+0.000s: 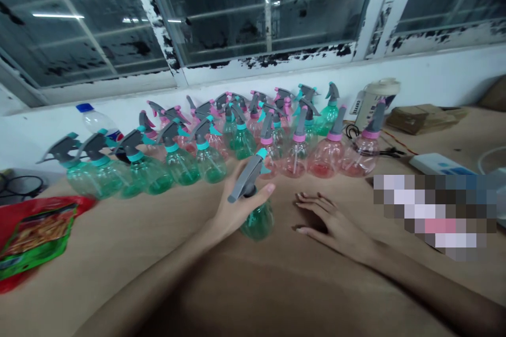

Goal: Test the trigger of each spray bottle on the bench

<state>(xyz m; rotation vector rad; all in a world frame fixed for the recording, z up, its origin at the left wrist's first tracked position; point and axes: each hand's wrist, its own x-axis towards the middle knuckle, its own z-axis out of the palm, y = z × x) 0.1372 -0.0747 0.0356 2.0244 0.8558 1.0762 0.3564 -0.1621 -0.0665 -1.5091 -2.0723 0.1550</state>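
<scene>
On the counter (158,226), one green bottle (259,219), standing apart, is gripped by the left hand (234,209), the right hand (334,229) spread empty, bottle rows (211,164) already set behind.

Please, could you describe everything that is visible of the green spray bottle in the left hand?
The green spray bottle has a rounded, see-through body, apparently plastic, and a grey spray head with turquoise tip and trigger. The left hand grips it just below the head, hiding the neck. It stands roughly upright, nearer than the other spray bottles; whether its base touches the table is unclear.
</scene>
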